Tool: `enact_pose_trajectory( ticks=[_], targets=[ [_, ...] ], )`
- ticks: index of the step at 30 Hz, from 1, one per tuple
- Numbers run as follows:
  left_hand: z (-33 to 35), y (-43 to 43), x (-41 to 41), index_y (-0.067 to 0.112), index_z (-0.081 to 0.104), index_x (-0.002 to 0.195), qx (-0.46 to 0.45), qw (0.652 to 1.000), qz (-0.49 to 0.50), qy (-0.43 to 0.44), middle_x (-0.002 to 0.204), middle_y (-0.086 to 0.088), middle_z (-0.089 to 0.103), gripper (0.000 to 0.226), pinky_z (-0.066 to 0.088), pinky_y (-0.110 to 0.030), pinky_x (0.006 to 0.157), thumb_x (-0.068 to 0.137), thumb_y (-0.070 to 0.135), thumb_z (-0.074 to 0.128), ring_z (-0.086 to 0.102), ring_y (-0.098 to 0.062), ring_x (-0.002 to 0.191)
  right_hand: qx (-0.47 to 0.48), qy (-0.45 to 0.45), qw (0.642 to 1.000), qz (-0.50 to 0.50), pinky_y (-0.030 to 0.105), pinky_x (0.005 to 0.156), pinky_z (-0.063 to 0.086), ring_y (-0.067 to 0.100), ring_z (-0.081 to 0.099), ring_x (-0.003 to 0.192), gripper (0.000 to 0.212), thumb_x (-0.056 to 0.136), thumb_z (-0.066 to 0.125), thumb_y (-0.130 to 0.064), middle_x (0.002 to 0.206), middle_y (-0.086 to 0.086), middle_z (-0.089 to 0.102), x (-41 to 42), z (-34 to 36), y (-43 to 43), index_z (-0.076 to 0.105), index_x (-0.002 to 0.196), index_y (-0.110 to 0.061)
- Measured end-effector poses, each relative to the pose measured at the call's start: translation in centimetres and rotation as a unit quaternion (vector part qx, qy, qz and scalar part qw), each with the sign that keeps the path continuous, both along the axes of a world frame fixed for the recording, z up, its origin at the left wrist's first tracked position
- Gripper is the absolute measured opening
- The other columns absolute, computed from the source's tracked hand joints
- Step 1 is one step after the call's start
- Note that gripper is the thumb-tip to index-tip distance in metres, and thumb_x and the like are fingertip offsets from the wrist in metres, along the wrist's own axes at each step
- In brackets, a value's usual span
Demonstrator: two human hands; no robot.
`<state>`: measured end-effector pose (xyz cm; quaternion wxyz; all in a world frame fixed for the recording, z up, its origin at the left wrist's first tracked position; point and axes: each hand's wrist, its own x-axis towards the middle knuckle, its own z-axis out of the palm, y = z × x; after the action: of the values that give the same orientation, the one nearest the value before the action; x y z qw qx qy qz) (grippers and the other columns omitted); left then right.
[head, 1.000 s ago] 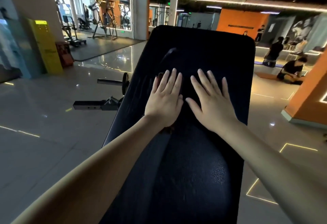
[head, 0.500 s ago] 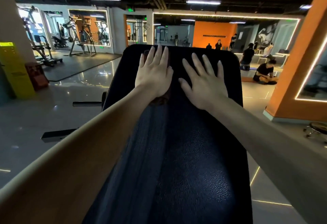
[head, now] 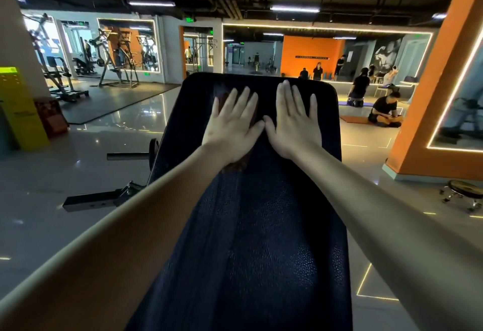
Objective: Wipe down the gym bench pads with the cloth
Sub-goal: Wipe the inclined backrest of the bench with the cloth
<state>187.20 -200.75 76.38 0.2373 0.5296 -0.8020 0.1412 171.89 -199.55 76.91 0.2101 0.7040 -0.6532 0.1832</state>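
Note:
The black padded bench back (head: 261,239) slopes up and away from me in the head view. My left hand (head: 232,128) lies flat with fingers spread on a dark brown cloth (head: 236,166), pressing it against the pad near the top edge. Cloth shows below my wrist and between my fingers; the rest is hidden under the palm. Beside it, my right hand (head: 294,121) is flat on the pad, fingers spread, its thumb touching my left thumb. A damp-looking streak runs down the pad's left half.
The bench's metal frame and foot bar (head: 94,201) stick out at the left on the glossy floor. A rolling stool (head: 464,194) stands at the right by an orange pillar (head: 428,121). People sit and kneel on mats at the far right; machines stand at the far left.
Both hands have slid up the pad with the cloth, from its middle to near the top edge. Their thumbs have come together.

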Motion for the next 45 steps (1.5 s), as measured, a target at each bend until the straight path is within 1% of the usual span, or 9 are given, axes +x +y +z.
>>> enact_pose_trajectory(
  ticks=[5,11,14,21,27,31,34,37,45],
  targets=[
    [-3.6,3.8,0.9,0.027,0.004,0.158,-0.004,0.998,-0.055,-0.027,0.165,0.003,-0.003,0.084,-0.008,-0.048,0.121,0.086,0.069,0.008,-0.011,-0.021,0.151,0.027,-0.020,0.999,-0.042,0.049,0.121,-0.011,0.027,-0.019,0.150,0.064,0.104,0.015,-0.047,0.163,0.011,-0.020,-0.5,-0.1,0.7,-0.010,0.157,-0.022],
    [-0.5,-0.9,-0.4,0.033,-0.001,0.157,-0.023,1.000,0.005,-0.018,0.165,0.001,-0.006,0.061,-0.007,-0.047,0.121,0.102,0.044,0.025,-0.012,-0.024,0.151,0.047,0.039,0.998,0.013,0.047,0.120,-0.014,0.025,-0.022,0.149,0.066,0.102,0.012,-0.056,0.162,0.009,-0.024,-2.0,-0.4,0.9,-0.012,0.156,-0.028],
    [2.4,-4.1,-1.2,0.032,-0.003,0.157,-0.024,0.999,0.009,-0.032,0.165,0.002,-0.008,0.059,-0.006,-0.046,0.122,0.104,0.041,0.023,-0.011,-0.023,0.151,0.016,0.041,0.999,0.004,0.049,0.120,-0.012,0.026,-0.020,0.150,0.064,0.102,0.011,-0.053,0.163,0.011,-0.021,-1.8,-0.9,0.7,-0.011,0.157,-0.026],
    [5.5,-6.6,-3.1,0.027,-0.003,0.157,-0.011,0.999,0.046,-0.023,0.165,0.001,-0.008,0.058,-0.004,-0.045,0.122,0.105,0.037,0.020,-0.007,-0.023,0.152,0.036,0.053,0.998,-0.016,0.050,0.120,-0.011,0.026,-0.022,0.149,0.064,0.102,0.008,-0.051,0.162,0.010,-0.023,-1.4,-0.7,0.5,-0.015,0.155,-0.026],
    [0.3,-0.6,-1.3,0.023,-0.001,0.157,-0.001,1.000,-0.003,-0.025,0.165,0.001,-0.011,0.060,-0.008,-0.044,0.121,0.104,0.036,0.023,-0.012,-0.021,0.151,0.059,0.042,0.997,-0.001,0.048,0.120,-0.014,0.023,-0.024,0.149,0.066,0.104,0.012,-0.048,0.161,0.009,-0.026,-1.4,-0.3,1.1,-0.018,0.155,-0.018],
    [-4.7,5.1,1.3,0.022,0.003,0.158,-0.004,0.998,-0.049,-0.037,0.165,0.001,-0.005,0.070,-0.011,-0.041,0.120,0.093,0.049,0.007,-0.009,-0.021,0.151,0.068,0.049,0.997,-0.003,0.048,0.121,-0.013,0.023,-0.023,0.149,0.067,0.103,0.011,-0.047,0.161,0.009,-0.025,-1.5,-0.1,1.2,-0.018,0.154,-0.015],
    [-5.8,5.8,2.2,0.022,0.008,0.158,-0.013,0.996,-0.062,-0.057,0.165,-0.002,0.001,0.071,-0.005,-0.041,0.120,0.095,0.055,0.009,-0.003,-0.023,0.152,0.059,0.050,0.997,-0.004,0.049,0.121,-0.012,0.023,-0.022,0.149,0.067,0.103,0.011,-0.047,0.162,0.010,-0.024,-1.5,-0.3,1.0,-0.016,0.155,-0.015],
    [-4.3,3.5,1.9,0.023,0.010,0.157,-0.029,0.998,-0.038,-0.038,0.165,-0.005,0.005,0.067,0.000,-0.043,0.121,0.097,0.053,0.011,0.000,-0.024,0.152,0.055,0.059,0.997,-0.009,0.049,0.121,-0.012,0.023,-0.023,0.149,0.067,0.102,0.010,-0.048,0.161,0.010,-0.025,-1.5,-0.5,0.8,-0.017,0.155,-0.015],
    [3.9,-7.2,2.8,0.025,-0.004,0.157,0.000,0.993,0.109,0.037,0.165,-0.004,-0.009,0.061,-0.006,-0.046,0.122,0.105,0.047,0.017,-0.011,-0.024,0.151,0.033,0.045,0.998,0.003,0.049,0.120,-0.013,0.022,-0.023,0.149,0.068,0.101,0.012,-0.047,0.162,0.009,-0.023,-1.7,-0.9,0.7,-0.015,0.155,-0.016]
  ],
)
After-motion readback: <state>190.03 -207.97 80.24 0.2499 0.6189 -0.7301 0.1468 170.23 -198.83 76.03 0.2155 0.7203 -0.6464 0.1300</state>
